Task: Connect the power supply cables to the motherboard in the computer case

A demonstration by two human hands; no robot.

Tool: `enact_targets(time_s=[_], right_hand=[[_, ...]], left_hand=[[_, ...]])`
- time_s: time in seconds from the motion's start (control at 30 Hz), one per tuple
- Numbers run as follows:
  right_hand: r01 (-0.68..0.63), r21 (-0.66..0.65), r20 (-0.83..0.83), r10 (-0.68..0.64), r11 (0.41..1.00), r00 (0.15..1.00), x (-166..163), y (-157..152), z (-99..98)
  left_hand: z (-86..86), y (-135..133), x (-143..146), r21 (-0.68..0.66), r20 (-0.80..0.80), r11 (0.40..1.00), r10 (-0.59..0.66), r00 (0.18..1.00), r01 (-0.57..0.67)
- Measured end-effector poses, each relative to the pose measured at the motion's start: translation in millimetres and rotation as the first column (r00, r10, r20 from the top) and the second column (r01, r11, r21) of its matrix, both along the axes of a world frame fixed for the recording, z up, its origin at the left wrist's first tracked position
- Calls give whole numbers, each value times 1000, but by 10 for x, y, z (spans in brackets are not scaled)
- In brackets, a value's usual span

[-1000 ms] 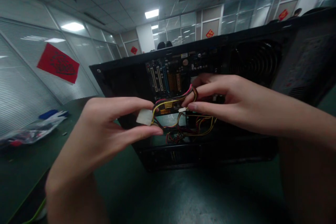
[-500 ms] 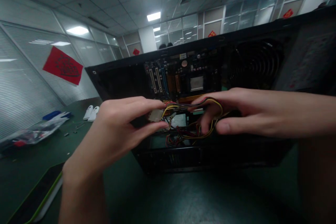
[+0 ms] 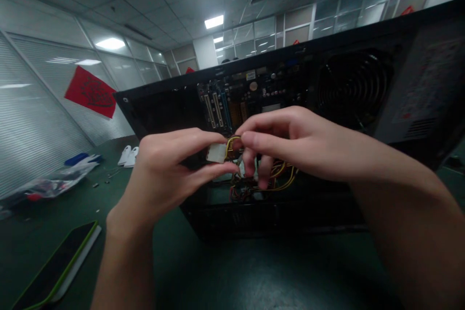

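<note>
Fingers of the left hand are pinching a white plug before the open computer case; the right hand is gripping its wires. Any hard tug is risking wires tearing out.

Dim and greenish; ceiling panels glare above the computer case, its inside shadowed, picture edges bowed.
</note>
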State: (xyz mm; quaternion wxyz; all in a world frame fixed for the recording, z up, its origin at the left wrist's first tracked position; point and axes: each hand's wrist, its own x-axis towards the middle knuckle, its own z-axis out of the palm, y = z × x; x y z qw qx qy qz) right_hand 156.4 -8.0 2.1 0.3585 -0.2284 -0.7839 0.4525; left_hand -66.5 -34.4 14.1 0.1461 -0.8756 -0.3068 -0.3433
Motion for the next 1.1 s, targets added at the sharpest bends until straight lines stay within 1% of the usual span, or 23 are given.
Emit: enact_targets(time_s=[0.13,0.2,0.3,0.37,0.43,0.53,0.63,0.73,0.8,0.87,0.97,1.1], right_hand=[[62,-22,-101,-64,998,993,-99,17,-19],[58,-26,-126,-61,998,990,-117,40,-27],[-18,-26,-135,14,999,991,-73,63,-30],[-80,-30,-101,77,996,992,-23,60,-28],[-107,-41,-44,106,993,993,13,42,-27],[-87,-65,25,89,994,996,26,10,-24],[-55,-71,40,58,996,998,3,0,-23],[11,-10,-12,-11,1000,1000,-26,12,-25],[41,42,-36,-39,998,999,-34,18,-24],[31,72,-30,-29,997,999,-29,18,-19],[-16,62,-20,17,998,1000,-10,21,-12],[-23,25,-37,24,999,999,-12,56,-12]], left_hand=[[-15,9,-2,20,4,1000,-16,1000,16],[-15,4,7,9,19,1000,-22,1000,22],[-15,4,14,-35,65,999,-33,997,35],[-23,14,15,-75,101,996,-32,994,39],[-42,27,16,-123,146,992,-17,989,35],[-83,44,29,-186,250,981,2,968,46],[-105,33,66,-253,345,965,26,938,67],[-86,-13,118,-352,339,933,56,939,72],[-61,-52,151,-386,332,921,80,940,58],[-42,-86,182,-397,343,917,119,932,29],[-31,-115,225,-376,367,926,177,913,-28],[-44,-106,273,-315,399,948,186,898,-56]])
